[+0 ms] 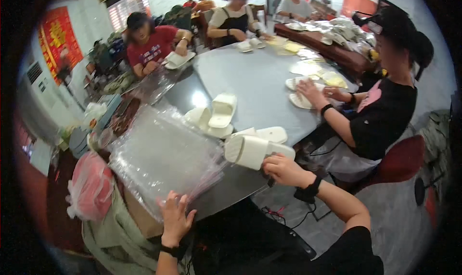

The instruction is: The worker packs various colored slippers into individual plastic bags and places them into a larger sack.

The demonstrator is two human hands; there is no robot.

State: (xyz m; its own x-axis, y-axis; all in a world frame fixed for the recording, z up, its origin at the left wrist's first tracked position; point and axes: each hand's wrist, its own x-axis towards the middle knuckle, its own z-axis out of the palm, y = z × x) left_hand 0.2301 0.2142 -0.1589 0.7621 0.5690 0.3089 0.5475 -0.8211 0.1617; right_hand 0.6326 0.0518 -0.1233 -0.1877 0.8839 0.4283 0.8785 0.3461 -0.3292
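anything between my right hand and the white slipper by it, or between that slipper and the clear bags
Nothing visible: the right hand holds the white slipper, and no object shows between that slipper and the clear bags leftward.

The grey table (228, 72) carries white slippers (223, 117). Clear plastic bags (161, 150) lie stacked at its near left.

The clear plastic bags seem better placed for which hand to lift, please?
Probably the left hand, at the near edge of the bags; the right hand holds a white slipper.
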